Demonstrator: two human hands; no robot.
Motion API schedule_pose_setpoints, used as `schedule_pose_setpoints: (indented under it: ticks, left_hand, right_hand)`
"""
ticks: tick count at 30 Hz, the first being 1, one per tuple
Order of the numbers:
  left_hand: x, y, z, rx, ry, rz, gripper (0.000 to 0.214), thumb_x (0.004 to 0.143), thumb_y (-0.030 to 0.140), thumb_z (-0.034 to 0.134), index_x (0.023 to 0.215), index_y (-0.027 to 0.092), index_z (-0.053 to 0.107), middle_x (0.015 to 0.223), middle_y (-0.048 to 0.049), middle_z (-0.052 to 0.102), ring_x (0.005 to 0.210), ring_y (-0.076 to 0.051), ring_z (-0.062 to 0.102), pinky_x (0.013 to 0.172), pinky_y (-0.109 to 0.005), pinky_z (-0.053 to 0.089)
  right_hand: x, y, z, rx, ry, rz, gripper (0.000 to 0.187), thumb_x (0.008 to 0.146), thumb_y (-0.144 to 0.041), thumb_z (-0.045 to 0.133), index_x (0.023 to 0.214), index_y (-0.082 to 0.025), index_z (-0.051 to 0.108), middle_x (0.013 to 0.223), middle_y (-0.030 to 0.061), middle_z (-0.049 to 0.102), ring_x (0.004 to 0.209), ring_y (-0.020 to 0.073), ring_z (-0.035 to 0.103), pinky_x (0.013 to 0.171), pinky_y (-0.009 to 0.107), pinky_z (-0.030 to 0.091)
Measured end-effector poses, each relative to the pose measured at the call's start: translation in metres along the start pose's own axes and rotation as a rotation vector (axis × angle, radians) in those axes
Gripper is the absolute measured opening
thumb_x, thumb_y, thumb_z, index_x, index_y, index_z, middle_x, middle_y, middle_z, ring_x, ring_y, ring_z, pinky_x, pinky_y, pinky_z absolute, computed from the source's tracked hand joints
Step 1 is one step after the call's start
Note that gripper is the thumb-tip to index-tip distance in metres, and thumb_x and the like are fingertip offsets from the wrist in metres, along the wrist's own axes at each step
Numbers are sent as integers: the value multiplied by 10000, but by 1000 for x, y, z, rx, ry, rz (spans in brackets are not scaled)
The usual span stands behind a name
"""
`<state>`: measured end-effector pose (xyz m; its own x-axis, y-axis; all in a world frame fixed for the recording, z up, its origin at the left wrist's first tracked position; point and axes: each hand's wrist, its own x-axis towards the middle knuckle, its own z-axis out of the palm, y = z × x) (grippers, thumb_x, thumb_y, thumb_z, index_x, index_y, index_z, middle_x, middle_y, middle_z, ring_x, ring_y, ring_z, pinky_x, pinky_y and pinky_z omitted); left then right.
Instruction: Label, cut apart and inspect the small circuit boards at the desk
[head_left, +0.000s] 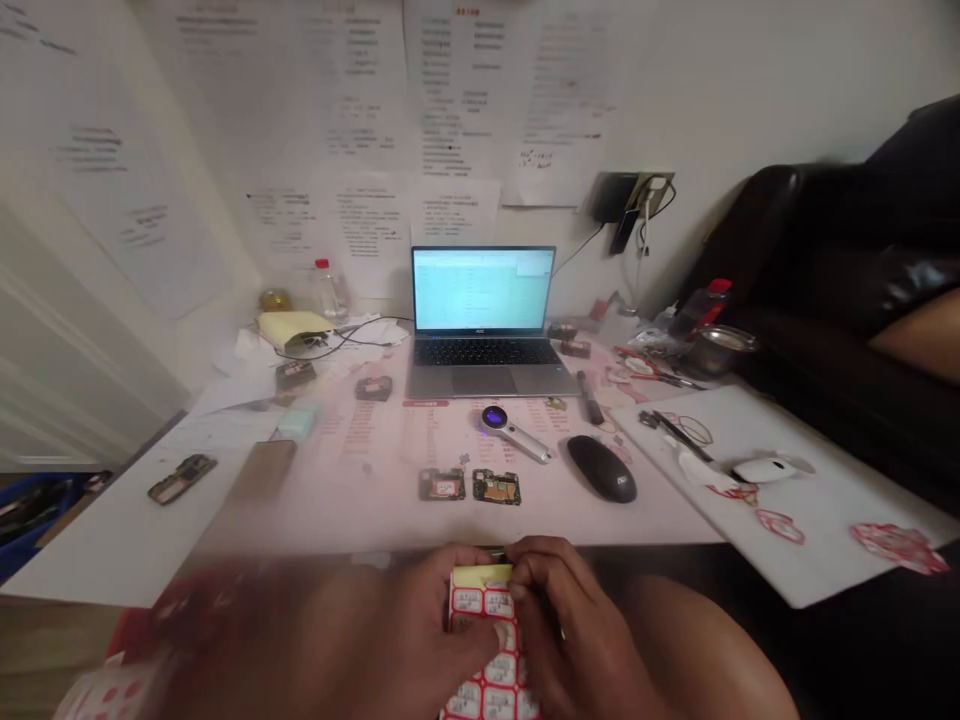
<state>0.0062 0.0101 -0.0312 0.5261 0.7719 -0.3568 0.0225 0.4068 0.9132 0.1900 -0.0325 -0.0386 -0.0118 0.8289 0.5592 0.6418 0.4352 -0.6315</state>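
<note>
A sheet of white stickers point(491, 668) with red borders and handwriting is held low in front of me, over my lap. Its top strip is bare yellow backing. My left hand point(439, 640) grips the left side, thumb lying across the front. At the top right corner, the fingers of my right hand point(566, 610) are bent and pressed together on the sheet's edge; whether a single sticker is between them is hidden. Just beyond on the table lie two small circuit boards, the left one point(442, 486) bearing a red-bordered sticker, the right one point(496, 488) showing a tan patch.
A laptop point(484, 340) stands open at the back. A lit handheld magnifier point(516, 434), a black mouse point(601, 468) and a dark marker point(589, 398) lie right of centre. Another board point(182, 478) rests on paper at left. Sticker scraps point(896, 546) lie on the white board at right.
</note>
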Motion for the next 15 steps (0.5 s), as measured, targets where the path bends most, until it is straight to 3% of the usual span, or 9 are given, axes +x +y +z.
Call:
schedule_pose_setpoints:
  ticks: [5,10,15]
  left_hand:
    - [3,-5,-5,172,91,21,353,787,259,788,1138,243,759,891,-31,786,787,-221,696,678,-288,534]
    - [5,2,-5,250,42,21,323,795,248,752,1116,208,761,891,-47,802,803,-236,727,701,-302,554]
    - [5,-3,-3,300,137,90,265,811,333,758,1071,287,767,904,-45,822,879,-295,760,729,-339,578]
  right_hand:
    - [4,-6,-5,78,-79,87,202,1055,-102,459,939,-256,518,915,-12,636,788,110,682,705,193,569]
    - [4,0,-3,77,-66,-9,201,1041,-72,438,1004,-253,519,949,9,636,804,128,693,708,214,595]
    - [2,1,-4,37,-87,-46,229,1029,-38,452,1050,-254,526,992,30,648,868,150,707,760,239,617]
